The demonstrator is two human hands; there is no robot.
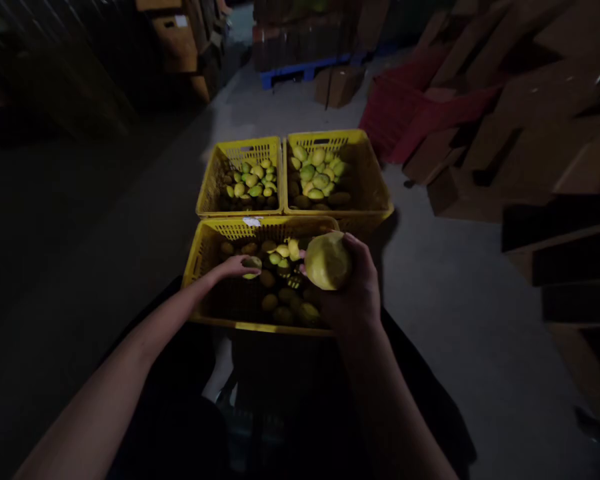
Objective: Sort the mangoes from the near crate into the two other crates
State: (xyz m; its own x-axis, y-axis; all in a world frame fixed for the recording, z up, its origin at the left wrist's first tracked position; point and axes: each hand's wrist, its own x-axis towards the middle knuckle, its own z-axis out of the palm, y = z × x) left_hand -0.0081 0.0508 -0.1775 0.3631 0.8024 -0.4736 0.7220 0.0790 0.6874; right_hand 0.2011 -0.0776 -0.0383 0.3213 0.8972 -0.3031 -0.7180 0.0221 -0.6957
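Observation:
My right hand (363, 280) is wrapped round a large, rounded yellow-green fruit (329, 261), lifted above the near yellow crate (260, 327). Down inside that crate, my left hand (237, 267) has its fingers round a smaller greenish fruit (253, 267). More yellow and green fruits (284, 252) lie between and below my hands, several of them in deep shadow. What kind of fruit these are, I cannot tell for sure in the dim light.
Beyond the near crate stand two more yellow crates, the left one (203, 180) and the right one (380, 193), both holding similar fruits. Right of them are a red crate (395, 113) and piled cardboard boxes (520, 147). Farther back, a blue pallet (307, 70) and stacked boxes (175, 43) stand.

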